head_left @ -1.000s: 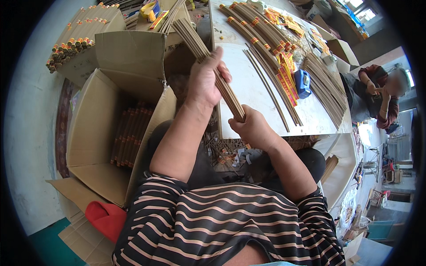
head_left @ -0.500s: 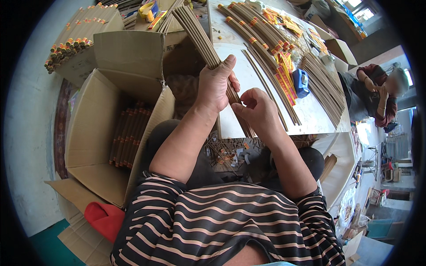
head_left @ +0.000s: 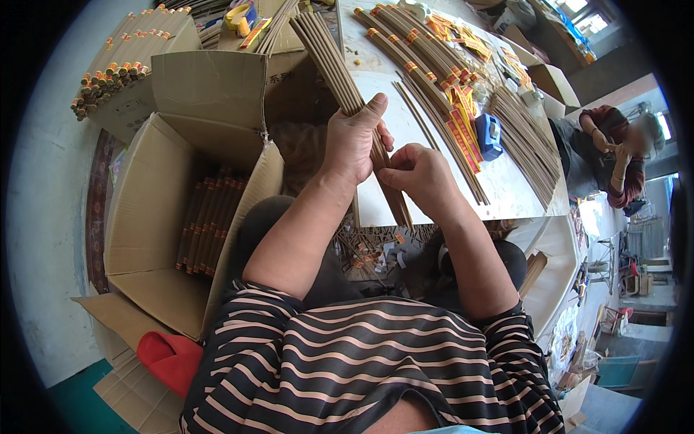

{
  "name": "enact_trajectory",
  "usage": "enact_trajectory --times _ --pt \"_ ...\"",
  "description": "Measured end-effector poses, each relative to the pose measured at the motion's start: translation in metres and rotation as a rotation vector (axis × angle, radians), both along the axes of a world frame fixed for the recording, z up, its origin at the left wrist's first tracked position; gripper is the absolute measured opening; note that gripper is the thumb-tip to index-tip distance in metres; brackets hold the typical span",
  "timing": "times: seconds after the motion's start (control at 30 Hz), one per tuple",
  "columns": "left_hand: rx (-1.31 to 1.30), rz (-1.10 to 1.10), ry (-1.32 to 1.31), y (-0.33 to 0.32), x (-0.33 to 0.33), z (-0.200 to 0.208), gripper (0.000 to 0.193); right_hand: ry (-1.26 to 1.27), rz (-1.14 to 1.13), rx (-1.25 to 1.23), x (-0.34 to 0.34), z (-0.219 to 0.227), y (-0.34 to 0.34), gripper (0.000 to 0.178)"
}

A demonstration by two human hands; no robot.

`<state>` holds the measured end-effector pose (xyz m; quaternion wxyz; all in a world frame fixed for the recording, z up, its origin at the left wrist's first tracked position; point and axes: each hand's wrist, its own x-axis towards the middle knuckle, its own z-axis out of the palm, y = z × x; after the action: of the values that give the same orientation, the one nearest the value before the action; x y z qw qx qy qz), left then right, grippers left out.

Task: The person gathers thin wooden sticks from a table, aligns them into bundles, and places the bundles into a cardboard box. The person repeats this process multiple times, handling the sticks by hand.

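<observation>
Your right hand (head_left: 425,177) has let go of the bundle's lower end within the last second and come up to its side, just beside your left hand (head_left: 352,145), near the middle of the frame. The lower end is consequently free, and your left hand alone bears the bundle of sticks (head_left: 332,65). In my judgement this leaves the right hand's fingers available for fine handling of single sticks.

State of the hands: your left is wrapped firmly around the bundle, thumb laid across the top. Your right is mostly closed, fingers curled, thumb and forefinger drawn together at the bundle's edge; whether they pinch a stick cannot be told.

The bundle runs aslant from top centre to the middle of the frame, its lower part above the front corner of the white counter (head_left: 379,87). The sticks are thin, straight, brown and matt, lying roughly parallel, with slightly uneven tips at the upper end. No band shows on the visible length.

On the counter, to the right of your hands, lie red and yellow labels (head_left: 463,137), a blue tape dispenser (head_left: 490,137) and a spread of loose sticks (head_left: 528,145).
</observation>
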<state>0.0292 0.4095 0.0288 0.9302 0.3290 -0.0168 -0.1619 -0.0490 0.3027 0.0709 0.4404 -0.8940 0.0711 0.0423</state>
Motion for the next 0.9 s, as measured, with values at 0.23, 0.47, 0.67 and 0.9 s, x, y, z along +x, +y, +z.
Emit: enact_trajectory --times 0.23,0.47,0.67,0.9 --pt "0.008 -0.019 -0.012 0.001 -0.001 0.002 0.029 0.093 0.058 0.093 0.004 0.002 -0.008 0.023" --pt "0.017 -0.004 0.011 0.002 0.002 -0.001 0.03 0.044 0.057 0.076 0.004 0.003 -0.004 0.021" --pt "-0.048 0.008 0.064 0.012 0.011 0.002 0.034 0.205 0.139 0.126 -0.002 0.014 -0.017 0.02" --pt "-0.102 0.145 0.113 0.041 0.037 0.004 0.041 0.358 0.202 -0.107 -0.053 0.025 -0.064 0.022"
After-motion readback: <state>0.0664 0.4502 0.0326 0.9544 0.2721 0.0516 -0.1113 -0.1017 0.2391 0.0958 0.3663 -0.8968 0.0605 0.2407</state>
